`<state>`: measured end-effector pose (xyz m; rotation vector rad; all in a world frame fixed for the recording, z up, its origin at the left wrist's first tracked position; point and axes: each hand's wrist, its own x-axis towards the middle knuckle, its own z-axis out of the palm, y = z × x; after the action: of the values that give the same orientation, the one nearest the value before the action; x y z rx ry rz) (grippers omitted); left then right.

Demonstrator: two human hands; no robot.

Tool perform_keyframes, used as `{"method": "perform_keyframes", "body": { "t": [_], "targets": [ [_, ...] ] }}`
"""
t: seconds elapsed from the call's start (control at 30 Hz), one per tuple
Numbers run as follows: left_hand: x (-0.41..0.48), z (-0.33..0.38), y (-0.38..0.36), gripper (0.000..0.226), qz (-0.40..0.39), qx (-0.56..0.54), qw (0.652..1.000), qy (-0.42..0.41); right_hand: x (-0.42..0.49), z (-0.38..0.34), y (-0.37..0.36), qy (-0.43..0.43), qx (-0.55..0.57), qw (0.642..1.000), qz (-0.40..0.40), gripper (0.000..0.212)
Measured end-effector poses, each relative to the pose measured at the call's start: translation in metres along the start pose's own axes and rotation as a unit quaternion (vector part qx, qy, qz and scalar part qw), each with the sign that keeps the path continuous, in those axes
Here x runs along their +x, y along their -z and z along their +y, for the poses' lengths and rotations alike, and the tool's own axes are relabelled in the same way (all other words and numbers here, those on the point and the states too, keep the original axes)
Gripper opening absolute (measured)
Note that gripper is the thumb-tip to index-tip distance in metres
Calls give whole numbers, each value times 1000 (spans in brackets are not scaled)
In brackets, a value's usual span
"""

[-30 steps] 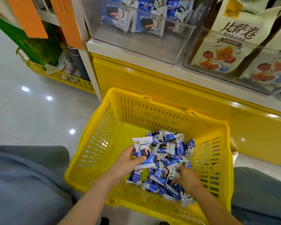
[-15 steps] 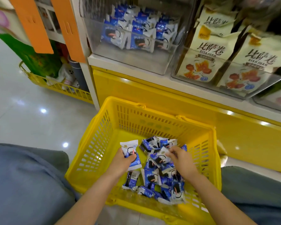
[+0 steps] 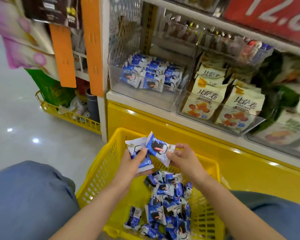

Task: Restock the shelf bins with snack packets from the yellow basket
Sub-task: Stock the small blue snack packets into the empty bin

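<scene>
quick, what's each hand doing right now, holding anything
Left hand: closed, holding a blue and white snack packet.
Right hand: closed, pinching a second packet.

snack packets (image 3: 170, 205) in basket (image 3: 100, 170), basket below shelf bin (image 3: 142, 98) (more packets inside)

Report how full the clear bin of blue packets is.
Partly full: blue packets lie low at the back of the clear bin; its front floor is bare.
</scene>
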<state>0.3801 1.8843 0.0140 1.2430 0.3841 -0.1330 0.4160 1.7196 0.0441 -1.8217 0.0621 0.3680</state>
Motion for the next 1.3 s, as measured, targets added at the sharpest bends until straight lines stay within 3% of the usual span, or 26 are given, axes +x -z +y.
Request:
{"method": "perform_keyframes", "body": {
  "t": [0.1,0.23,0.43,0.6,0.77,0.97,1.17,1.3],
  "targets": [
    [5,25,2,29,16,29,998,-58,-3,-20,4,7,-2,998,-70,42],
    [16,51,6,21,-3,105,986,-130,-2,-51,4,45,-70,990,-116,25],
    [37,86,17,5,-17,131,976,-176,17,-102,-4,96,-125,987,-36,20],
    [58,111,37,12,45,26,986,-159,61,-171,-8,183,-115,975,48,10],
    [68,130,52,8,62,-24,983,-168,143,-217,-22,196,-224,951,90,30],
    [74,146,65,12,74,-33,984,-157,215,-224,-49,144,-420,896,-7,35],
    [80,154,75,20,94,-40,983,-150,241,-216,-72,123,-442,883,-103,15],
    [80,156,75,25,102,-26,985,-138,245,-208,-80,152,-476,861,-95,9]
  ]
}}
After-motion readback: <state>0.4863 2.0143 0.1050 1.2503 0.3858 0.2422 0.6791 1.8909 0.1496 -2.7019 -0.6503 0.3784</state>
